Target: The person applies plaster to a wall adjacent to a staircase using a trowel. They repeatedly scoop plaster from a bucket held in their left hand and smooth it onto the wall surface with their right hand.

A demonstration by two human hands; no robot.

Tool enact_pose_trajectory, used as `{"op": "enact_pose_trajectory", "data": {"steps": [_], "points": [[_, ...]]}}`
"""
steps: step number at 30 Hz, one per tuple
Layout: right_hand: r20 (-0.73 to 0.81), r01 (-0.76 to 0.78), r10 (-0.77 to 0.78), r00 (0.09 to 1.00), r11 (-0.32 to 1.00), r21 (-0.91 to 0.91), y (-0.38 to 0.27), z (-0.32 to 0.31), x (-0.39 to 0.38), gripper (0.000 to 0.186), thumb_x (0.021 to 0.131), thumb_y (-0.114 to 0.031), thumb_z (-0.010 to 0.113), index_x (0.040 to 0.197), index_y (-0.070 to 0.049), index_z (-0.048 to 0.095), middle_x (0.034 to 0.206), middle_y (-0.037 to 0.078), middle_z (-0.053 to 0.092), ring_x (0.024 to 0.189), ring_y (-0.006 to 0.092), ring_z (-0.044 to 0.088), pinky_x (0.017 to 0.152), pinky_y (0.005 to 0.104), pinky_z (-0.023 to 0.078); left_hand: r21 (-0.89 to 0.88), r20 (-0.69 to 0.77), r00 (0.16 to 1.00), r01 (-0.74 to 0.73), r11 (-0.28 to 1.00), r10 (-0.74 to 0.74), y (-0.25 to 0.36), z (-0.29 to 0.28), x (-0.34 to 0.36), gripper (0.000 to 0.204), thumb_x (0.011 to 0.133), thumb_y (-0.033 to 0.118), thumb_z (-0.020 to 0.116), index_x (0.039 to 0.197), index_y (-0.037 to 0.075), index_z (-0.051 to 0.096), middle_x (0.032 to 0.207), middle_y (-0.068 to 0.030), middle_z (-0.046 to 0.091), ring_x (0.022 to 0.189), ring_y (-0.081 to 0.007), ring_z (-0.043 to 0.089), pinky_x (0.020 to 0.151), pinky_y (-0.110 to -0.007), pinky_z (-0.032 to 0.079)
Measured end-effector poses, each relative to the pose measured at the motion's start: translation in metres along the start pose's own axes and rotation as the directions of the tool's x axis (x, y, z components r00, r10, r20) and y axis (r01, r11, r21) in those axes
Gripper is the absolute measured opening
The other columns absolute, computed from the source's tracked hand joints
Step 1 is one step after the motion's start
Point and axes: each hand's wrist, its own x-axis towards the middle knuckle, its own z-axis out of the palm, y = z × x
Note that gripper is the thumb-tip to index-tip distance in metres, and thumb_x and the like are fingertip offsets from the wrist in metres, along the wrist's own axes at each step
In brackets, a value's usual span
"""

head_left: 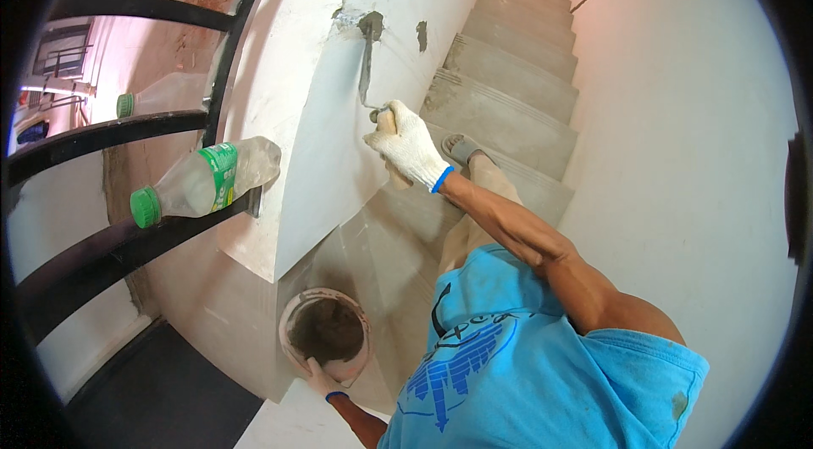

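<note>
In a knitted white glove with a blue cuff, my right hand (406,144) is closed around the handle of a trowel (366,72). The narrow blade points up the wall, its tip against a patch of wet grey mortar (371,23) near the wall's corner. A second, smaller mortar smear (422,36) lies to the right of it. Lower down, my left hand (320,379), also gloved, grips the near rim of a pinkish bucket (290,313). Grey-brown mortar (326,330) is inside that bucket. Some of my left fingers are hidden against its side.
Concrete stairs (517,68) climb ahead, with a white wall (677,152) on the right. At left runs a black metal railing (110,267). A clear plastic bottle (203,178) with a green cap lies on it, and another bottle (165,96) is behind. My sandalled foot (461,148) rests on a step.
</note>
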Motion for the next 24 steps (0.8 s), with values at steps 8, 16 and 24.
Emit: {"op": "enact_pose_trajectory", "data": {"steps": [8,16,24], "points": [[-0.157,0.020,-0.042,0.987,0.990,-0.141,0.024,-0.003,0.019,0.047,0.079,-0.026,0.077,0.112,0.001,0.058,0.088,0.026,0.067,0.085,0.0434,0.069,0.077,0.0477,0.054,-0.174,0.004,0.987,-0.160,0.972,0.163,-0.021,-0.001,0.011,0.071,0.096,0.042,0.070,0.134,-0.017,0.060,0.121,-0.0180,0.069,0.103,-0.0266,0.066,0.092,-0.039,0.054],[-0.256,-0.003,-0.086,0.963,0.944,-0.330,0.012,0.025,0.030,0.048,0.079,-0.028,0.080,0.114,-0.003,0.057,0.090,0.026,0.068,0.087,0.0470,0.068,0.079,0.0507,0.054,-0.144,0.042,0.997,-0.057,0.988,0.064,0.024,0.006,-0.025,0.068,0.097,0.038,0.069,0.137,-0.016,0.058,0.128,-0.0175,0.067,0.110,-0.0250,0.063,0.098,-0.038,0.052],[-0.145,0.099,-0.168,0.975,0.915,-0.391,-0.001,0.023,-0.009,0.055,0.079,-0.029,0.081,0.119,-0.004,0.053,0.092,0.024,0.068,0.089,0.0474,0.066,0.079,0.0509,0.053,-0.007,0.033,0.999,-0.010,1.000,0.010,0.030,0.001,-0.028,0.066,0.098,0.036,0.068,0.141,-0.013,0.057,0.130,-0.0179,0.066,0.110,-0.0252,0.063,0.098,-0.038,0.052]]}}
